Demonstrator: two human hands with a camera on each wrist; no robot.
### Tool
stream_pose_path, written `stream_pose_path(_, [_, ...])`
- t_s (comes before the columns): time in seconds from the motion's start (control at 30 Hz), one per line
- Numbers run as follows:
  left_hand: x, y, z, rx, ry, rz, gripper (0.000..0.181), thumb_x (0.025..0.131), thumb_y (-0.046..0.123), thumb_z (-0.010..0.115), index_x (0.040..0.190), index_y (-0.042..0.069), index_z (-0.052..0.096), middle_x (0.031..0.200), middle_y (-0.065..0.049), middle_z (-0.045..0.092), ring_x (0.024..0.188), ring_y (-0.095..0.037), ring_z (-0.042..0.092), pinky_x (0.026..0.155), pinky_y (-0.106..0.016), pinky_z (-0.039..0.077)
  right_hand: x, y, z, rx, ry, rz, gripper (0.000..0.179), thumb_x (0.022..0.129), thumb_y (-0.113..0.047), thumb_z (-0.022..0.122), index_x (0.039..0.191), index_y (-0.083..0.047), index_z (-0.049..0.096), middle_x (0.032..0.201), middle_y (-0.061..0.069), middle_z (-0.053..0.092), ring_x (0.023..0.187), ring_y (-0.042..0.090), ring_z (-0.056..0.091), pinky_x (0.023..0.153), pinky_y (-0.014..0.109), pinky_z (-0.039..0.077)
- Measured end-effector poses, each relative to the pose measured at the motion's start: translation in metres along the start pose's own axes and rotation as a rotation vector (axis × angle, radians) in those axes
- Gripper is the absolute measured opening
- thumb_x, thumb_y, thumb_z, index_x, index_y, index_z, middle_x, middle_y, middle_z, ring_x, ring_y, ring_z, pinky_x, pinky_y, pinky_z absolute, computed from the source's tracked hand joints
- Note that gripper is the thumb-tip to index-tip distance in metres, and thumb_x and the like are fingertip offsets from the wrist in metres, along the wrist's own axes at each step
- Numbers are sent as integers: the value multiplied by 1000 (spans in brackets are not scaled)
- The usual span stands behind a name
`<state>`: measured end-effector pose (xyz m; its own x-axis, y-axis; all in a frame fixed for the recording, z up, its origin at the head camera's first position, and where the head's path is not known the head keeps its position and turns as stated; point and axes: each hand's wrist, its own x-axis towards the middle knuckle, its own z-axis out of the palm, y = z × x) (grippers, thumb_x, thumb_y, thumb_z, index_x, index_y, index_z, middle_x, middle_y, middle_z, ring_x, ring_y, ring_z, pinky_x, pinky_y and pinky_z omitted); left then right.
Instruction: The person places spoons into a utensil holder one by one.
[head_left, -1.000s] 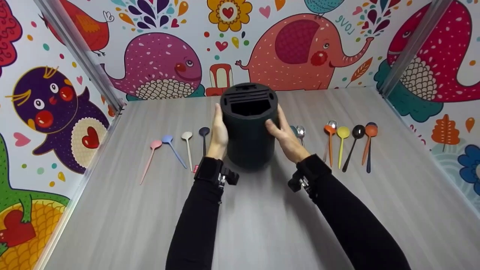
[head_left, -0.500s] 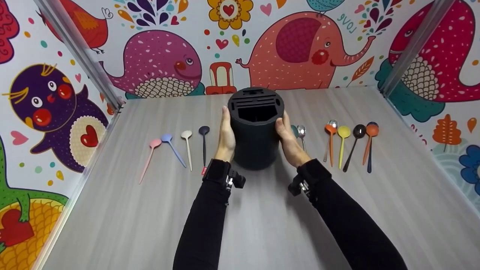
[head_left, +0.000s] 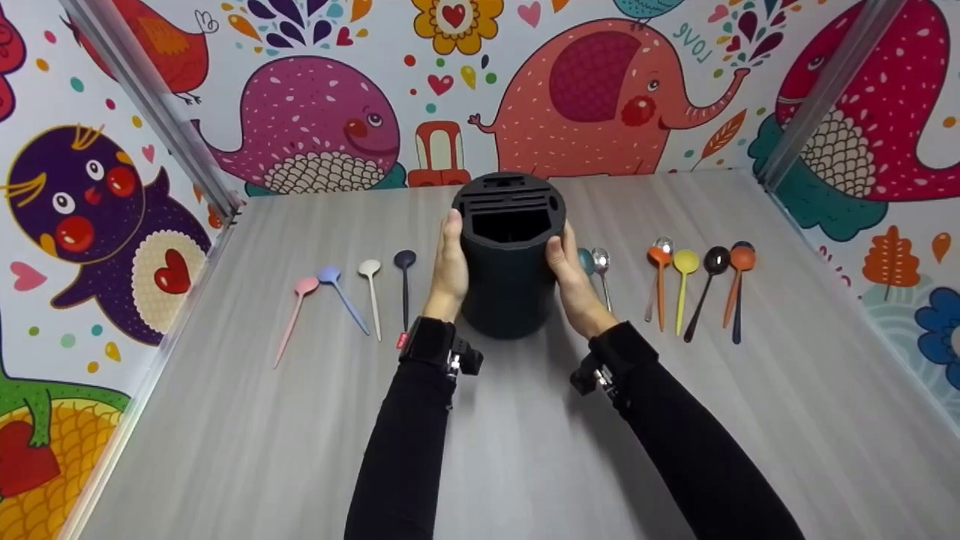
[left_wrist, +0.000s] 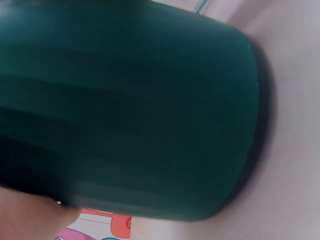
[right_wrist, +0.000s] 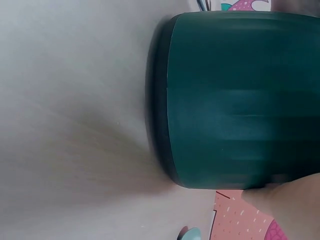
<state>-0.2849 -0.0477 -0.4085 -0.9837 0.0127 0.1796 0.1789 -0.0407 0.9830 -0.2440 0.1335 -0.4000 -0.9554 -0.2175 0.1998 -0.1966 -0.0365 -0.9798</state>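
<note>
Between my two hands stands a dark green, round knife block (head_left: pixel 510 289), upright, with narrow slots and one wide opening in its black top. My left hand (head_left: pixel 451 262) holds its left side, fingers pointing up along the wall. On the opposite side my right hand (head_left: pixel 575 281) grips it, thumb toward the front near the top edge and the other fingers partly hidden behind. In the left wrist view the green wall of the knife block (left_wrist: pixel 150 115) fills most of the picture. The right wrist view shows the block's dark base rim (right_wrist: pixel 160 100) close over the tabletop.
Left of the block lie a pink spoon (head_left: pixel 295 311), a blue spoon (head_left: pixel 345 296), a cream spoon (head_left: pixel 372 289) and a dark spoon (head_left: pixel 405 281). To the right are a silver spoon (head_left: pixel 602 266), a yellow spoon (head_left: pixel 684 274), a black spoon (head_left: pixel 712 274) and others. Patterned walls enclose the table (head_left: pixel 247 450).
The knife block has shifted a little to the right and nearer, both hands staying on it. Over the last half second it has hardly moved.
</note>
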Motion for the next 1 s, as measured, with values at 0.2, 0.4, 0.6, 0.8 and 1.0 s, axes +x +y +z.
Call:
stream_pose_path(0.2, [1,2,-1,43,-27,1,69,99,47,15,153,4,6,161,-11,7,150,-23,6,123,-37,6,0,2,-1,8,20,1,92,85,-73,35,153,-26,-4,162,-1,-6,150,17,-6,121,48,-4])
stream_pose_path(0.4, [1,2,1,41,10,-3,68,99,44,16,153,4,8,161,-13,9,150,-23,8,123,-37,8,3,6,-2,-5,16,-17,90,86,-72,35,153,-26,-2,162,-1,-3,150,16,-3,121,46,-1])
stream_pose_path(0.6, [1,2,-1,31,62,31,61,101,43,21,150,7,22,157,-11,24,147,-22,21,122,-35,15,12,18,-22,-29,-43,22,68,97,-54,30,153,-27,5,162,-1,6,150,17,5,122,48,5])
stream_pose_path(0.8, [2,0,0,54,118,43,60,100,41,25,147,5,31,153,-11,34,143,-22,29,120,-34,21,14,18,-57,-304,100,161,65,98,-50,35,151,-13,24,154,15,30,144,30,26,119,51,18])
stream_pose_path(1.0, [2,-1,1,81,132,59,60,99,40,26,146,3,34,152,-13,36,143,-23,31,120,-35,23,7,38,-73,-900,143,315,48,90,-35,59,122,1,55,116,21,59,104,34,58,85,45,50])
